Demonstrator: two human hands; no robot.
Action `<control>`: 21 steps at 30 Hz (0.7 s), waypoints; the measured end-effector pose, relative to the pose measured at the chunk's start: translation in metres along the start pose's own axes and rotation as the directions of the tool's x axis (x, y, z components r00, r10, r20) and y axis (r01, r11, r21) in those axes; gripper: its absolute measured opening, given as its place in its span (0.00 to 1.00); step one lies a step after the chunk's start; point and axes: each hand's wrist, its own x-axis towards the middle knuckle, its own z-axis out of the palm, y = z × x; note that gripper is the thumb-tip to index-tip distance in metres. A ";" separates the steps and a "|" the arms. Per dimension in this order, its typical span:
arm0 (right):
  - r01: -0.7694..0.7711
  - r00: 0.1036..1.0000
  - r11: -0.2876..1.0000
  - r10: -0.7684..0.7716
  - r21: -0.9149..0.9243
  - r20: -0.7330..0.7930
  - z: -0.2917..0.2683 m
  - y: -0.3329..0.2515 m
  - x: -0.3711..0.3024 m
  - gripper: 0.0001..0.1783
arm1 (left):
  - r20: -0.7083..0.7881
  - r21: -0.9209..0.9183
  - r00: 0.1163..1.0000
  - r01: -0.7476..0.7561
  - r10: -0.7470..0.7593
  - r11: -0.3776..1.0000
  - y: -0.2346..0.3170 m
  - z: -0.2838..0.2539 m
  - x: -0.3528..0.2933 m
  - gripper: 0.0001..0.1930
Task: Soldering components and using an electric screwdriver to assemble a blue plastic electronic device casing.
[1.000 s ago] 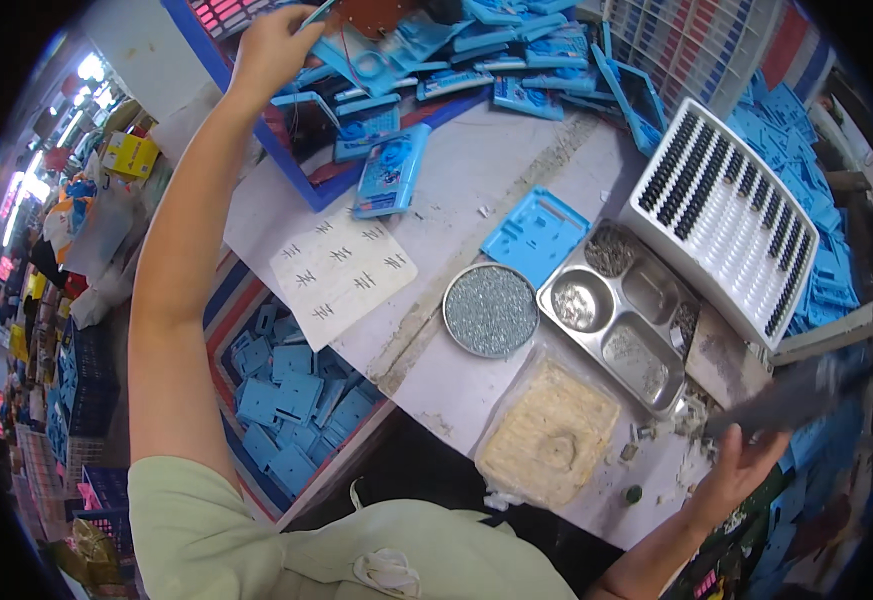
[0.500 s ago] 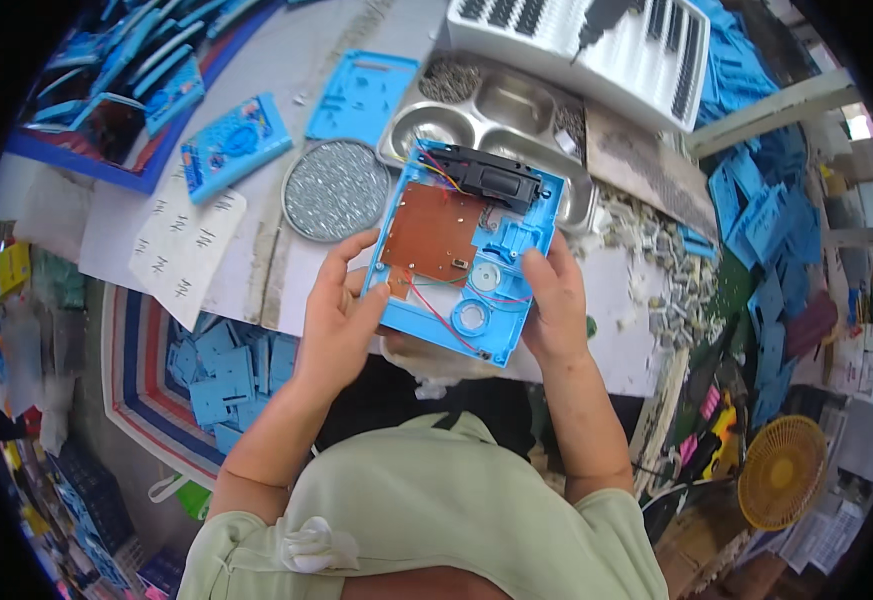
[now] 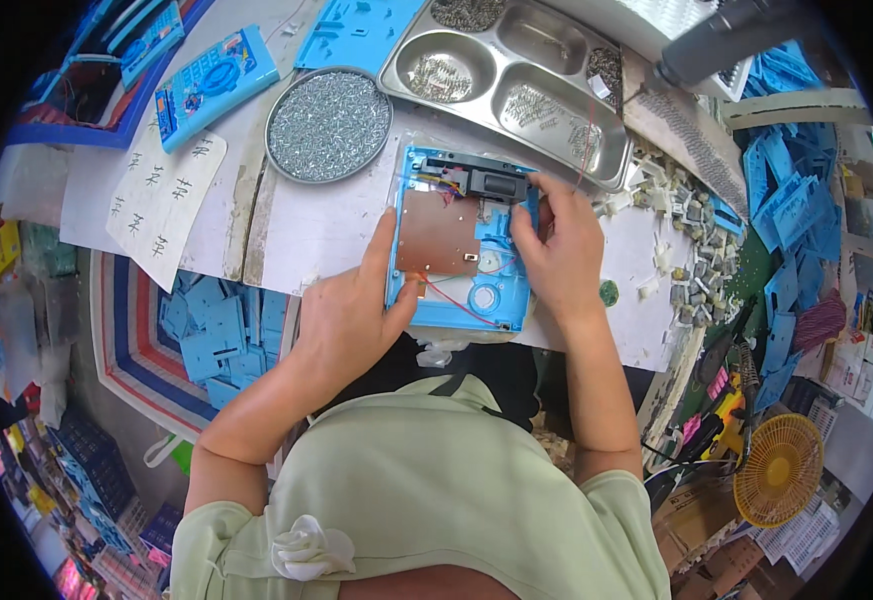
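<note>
A blue plastic case half [image 3: 430, 312] lies at the table's front edge, its inner side up. Inside it are a brown circuit board [image 3: 438, 235], a black box-shaped part [image 3: 496, 184] along the top, a round white part [image 3: 483, 297] and thin red wires. My left hand [image 3: 348, 312] holds the case's left side, index finger along the edge and thumb by the board's lower corner. With thumb and fingers, my right hand [image 3: 563, 250] grips the upper right edge beside the black part. The fingertips under the rim are hidden.
Beyond the case stand a round dish of small metal screws [image 3: 328, 125] and a steel compartment tray [image 3: 491, 75] with springs and screws. A dark power screwdriver [image 3: 721, 45] hangs at upper right. Small metal-and-white parts [image 3: 691, 250] are heaped right; a closed blue case [image 3: 218, 82] lies left.
The case has come down from a tilted hold to lie on the table. My right hand has shifted up its right edge. The view has moved, and the screwdriver now shows larger at upper right.
</note>
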 end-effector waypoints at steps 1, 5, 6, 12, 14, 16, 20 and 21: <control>-0.012 1.000 0.999 0.011 0.044 0.019 -0.003 0.004 0.000 0.19 | 0.037 0.035 0.999 0.011 -0.012 0.999 0.000 -0.003 0.003 0.40; -0.049 0.995 0.968 0.070 0.246 -0.075 -0.025 0.004 -0.026 0.15 | -0.017 -0.062 0.993 -0.122 0.121 0.991 0.013 -0.024 0.013 0.38; -0.033 0.988 0.972 0.066 0.233 -0.137 -0.036 -0.005 -0.040 0.15 | -0.086 -0.138 0.977 -0.203 0.193 0.969 0.018 -0.024 0.014 0.38; -0.065 0.867 0.477 -0.408 0.876 0.286 -0.097 -0.055 -0.062 0.20 | 0.235 -0.272 0.627 -0.691 0.743 0.669 0.037 0.008 0.010 0.22; 0.103 0.987 0.782 -0.156 0.615 0.034 -0.075 -0.051 -0.059 0.28 | 0.216 -0.279 0.610 -0.710 0.763 0.647 0.027 0.009 0.004 0.14; 0.196 0.948 0.956 -0.242 0.220 0.208 -0.060 -0.031 -0.049 0.27 | 0.123 -0.245 0.624 -0.734 0.772 0.633 0.016 0.012 -0.004 0.12; 0.379 0.886 0.925 -0.354 -0.029 0.298 -0.019 -0.040 -0.061 0.22 | -0.045 -0.185 0.775 -0.627 0.631 0.757 -0.016 -0.006 -0.013 0.09; 0.366 0.900 0.929 -0.335 -0.063 0.280 -0.014 -0.049 -0.061 0.21 | -0.076 -0.107 0.828 -0.560 0.555 0.821 -0.027 -0.011 -0.015 0.08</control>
